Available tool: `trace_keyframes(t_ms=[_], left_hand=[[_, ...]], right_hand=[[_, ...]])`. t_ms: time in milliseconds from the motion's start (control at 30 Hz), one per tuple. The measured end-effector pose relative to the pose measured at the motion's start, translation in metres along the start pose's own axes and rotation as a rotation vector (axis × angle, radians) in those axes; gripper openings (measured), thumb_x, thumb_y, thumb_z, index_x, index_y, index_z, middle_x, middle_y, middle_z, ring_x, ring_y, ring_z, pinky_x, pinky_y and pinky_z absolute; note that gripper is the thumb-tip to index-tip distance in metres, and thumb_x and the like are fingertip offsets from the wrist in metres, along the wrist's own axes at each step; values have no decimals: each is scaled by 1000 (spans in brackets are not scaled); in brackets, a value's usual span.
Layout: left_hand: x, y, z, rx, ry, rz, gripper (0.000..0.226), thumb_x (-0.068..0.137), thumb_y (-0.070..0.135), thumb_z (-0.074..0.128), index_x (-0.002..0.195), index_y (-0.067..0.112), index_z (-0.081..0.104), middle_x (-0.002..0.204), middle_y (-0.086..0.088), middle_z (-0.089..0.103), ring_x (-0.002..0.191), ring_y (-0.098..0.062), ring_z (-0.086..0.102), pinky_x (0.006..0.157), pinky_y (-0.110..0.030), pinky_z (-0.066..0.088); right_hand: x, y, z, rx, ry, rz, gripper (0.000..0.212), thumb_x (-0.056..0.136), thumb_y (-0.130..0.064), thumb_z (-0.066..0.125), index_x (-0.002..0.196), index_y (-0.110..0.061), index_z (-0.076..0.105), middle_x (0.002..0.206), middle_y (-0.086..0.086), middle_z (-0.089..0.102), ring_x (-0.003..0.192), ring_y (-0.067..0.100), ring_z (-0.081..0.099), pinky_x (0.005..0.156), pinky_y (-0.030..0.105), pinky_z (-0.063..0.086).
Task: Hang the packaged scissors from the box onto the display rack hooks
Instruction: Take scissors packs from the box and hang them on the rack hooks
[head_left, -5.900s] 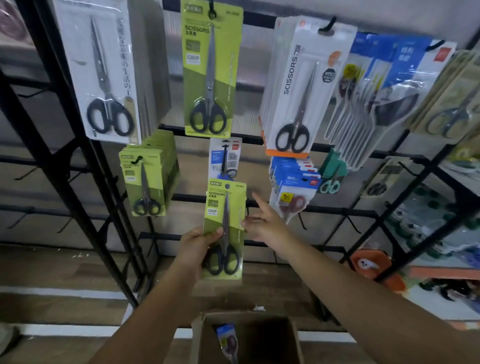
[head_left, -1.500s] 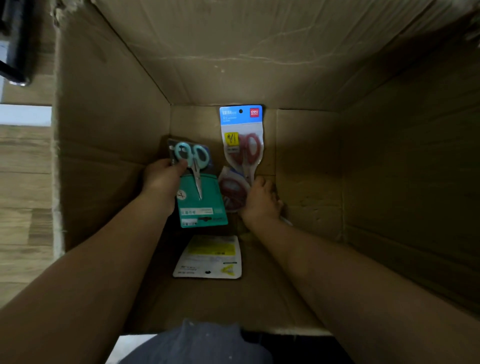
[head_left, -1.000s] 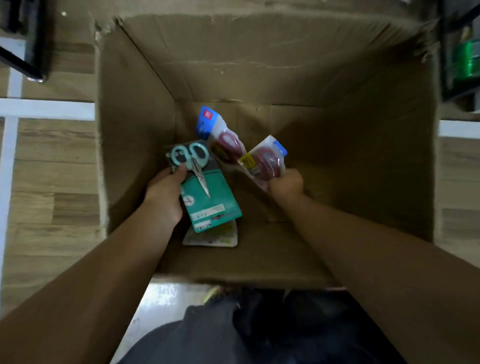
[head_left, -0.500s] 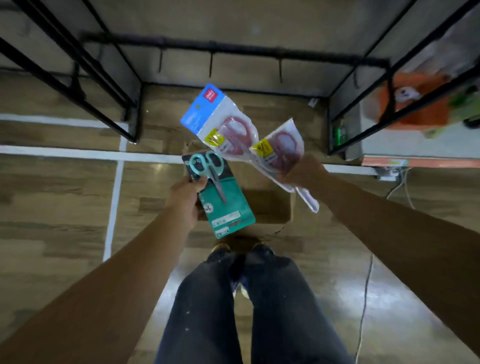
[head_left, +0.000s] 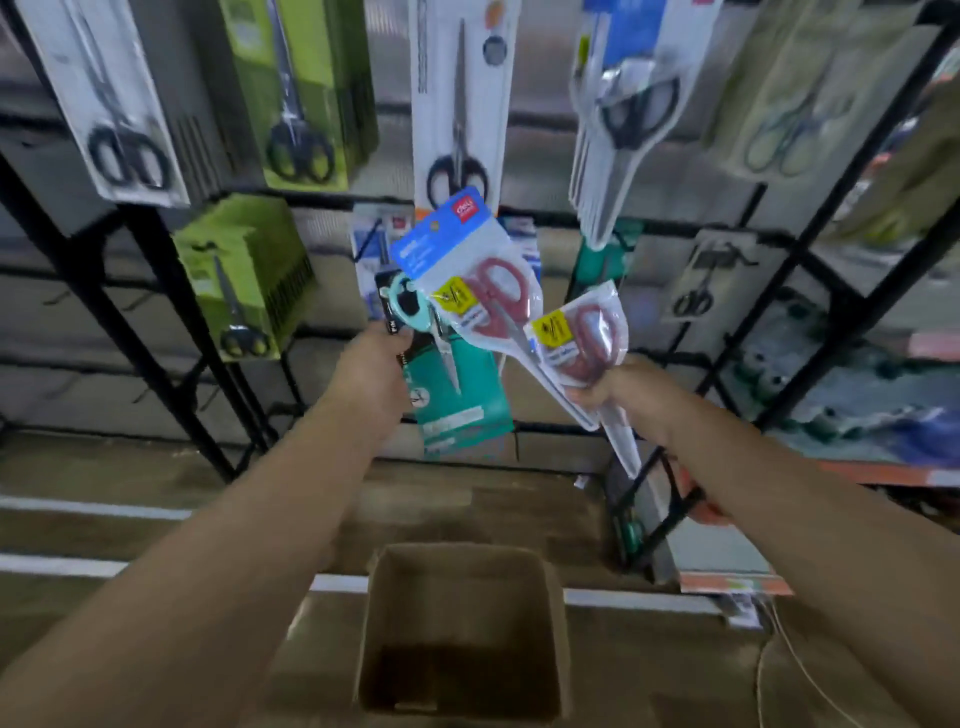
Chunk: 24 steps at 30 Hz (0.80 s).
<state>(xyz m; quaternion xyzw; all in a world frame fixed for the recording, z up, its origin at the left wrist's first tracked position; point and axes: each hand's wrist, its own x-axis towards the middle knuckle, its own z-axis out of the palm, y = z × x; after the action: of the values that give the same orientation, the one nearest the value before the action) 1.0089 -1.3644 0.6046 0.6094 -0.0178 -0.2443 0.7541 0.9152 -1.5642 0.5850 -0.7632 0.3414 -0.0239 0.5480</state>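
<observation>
Standing open on the wooden floor (head_left: 130, 467), nearest, is the box (head_left: 462, 629). Above it the left hand (head_left: 376, 366) grips a teal scissors pack (head_left: 462, 410); the right hand (head_left: 626, 395) pinches two red scissors packs (head_left: 498, 306) together. Fanned loosely, one could slip free. Beyond stands the display rack (head_left: 519, 215), well stocked.

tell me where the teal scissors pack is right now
In the head view, the teal scissors pack is centre frame, held by the left hand, just left of the red scissors packs.
</observation>
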Motion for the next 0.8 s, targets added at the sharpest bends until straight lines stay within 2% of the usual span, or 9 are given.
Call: trace_keyframes(t_ms=[67, 200, 333, 433, 500, 600, 667, 733, 800], left_hand=[[-2, 26, 11, -248, 16, 29, 29, 100, 4, 31, 79, 15, 48, 61, 5, 61, 39, 0, 57, 41, -17, 47], [-2, 53, 24, -408, -72, 82, 25, 101, 10, 32, 98, 18, 56, 90, -1, 65, 75, -16, 64, 67, -30, 50], [-8, 69, 31, -500, -151, 120, 38, 99, 45, 34, 92, 22, 64, 88, -1, 73, 81, -19, 69, 66, -29, 54], [-10, 69, 39, -545, -138, 134, 64, 85, 74, 27, 102, 26, 66, 101, -2, 73, 90, -22, 70, 73, -37, 56], [-12, 68, 42, -612, -157, 139, 74, 79, 80, 21, 106, 26, 65, 109, -5, 71, 98, -26, 67, 85, -42, 52], [-14, 60, 44, -572, -149, 146, 59, 83, 70, 35, 103, 23, 65, 109, -7, 70, 93, -24, 68, 81, -38, 54], [-8, 52, 46, -431, -11, 163, 29, 90, 39, 57, 107, 18, 62, 104, -8, 69, 79, -18, 69, 65, -31, 55], [-4, 46, 46, -404, 64, 157, 28, 87, 16, 64, 114, 15, 59, 102, -7, 68, 77, -18, 67, 59, -29, 54], [-2, 42, 44, -413, 73, 167, 31, 85, 10, 66, 115, 15, 58, 99, -4, 68, 78, -19, 67, 60, -30, 54]], right_hand=[[-8, -22, -9, 70, 14, -76, 23, 69, 0, 75, 91, -1, 67, 91, 9, 68, 82, 22, 61, 77, 31, 49], [-26, -54, -21, 290, -71, -210, 24, 79, 13, 59, 98, 0, 64, 82, 9, 69, 66, 20, 67, 58, 27, 56], [-37, -65, -21, 343, -85, -273, 22, 81, 8, 60, 102, 4, 64, 87, 18, 68, 75, 32, 64, 78, 42, 54], [-43, -65, -13, 350, -118, -298, 19, 81, 8, 60, 99, 2, 64, 80, 13, 70, 63, 24, 66, 59, 30, 58], [-45, -63, -10, 352, -133, -313, 19, 82, 8, 59, 97, -3, 64, 73, 6, 71, 57, 19, 68, 50, 24, 54], [-45, -58, -7, 329, -97, -324, 19, 82, 8, 61, 95, -5, 65, 73, 7, 71, 57, 21, 67, 50, 26, 54], [-47, -56, -5, 282, -63, -330, 17, 81, 8, 63, 94, -3, 65, 76, 11, 69, 57, 23, 66, 51, 31, 56], [-48, -55, -4, 172, 1, -325, 13, 81, 2, 65, 90, -6, 67, 83, 13, 68, 68, 27, 66, 61, 35, 57], [-50, -56, -4, 91, 69, -328, 8, 82, -2, 64, 87, -8, 67, 90, 12, 67, 82, 26, 62, 75, 34, 52]])
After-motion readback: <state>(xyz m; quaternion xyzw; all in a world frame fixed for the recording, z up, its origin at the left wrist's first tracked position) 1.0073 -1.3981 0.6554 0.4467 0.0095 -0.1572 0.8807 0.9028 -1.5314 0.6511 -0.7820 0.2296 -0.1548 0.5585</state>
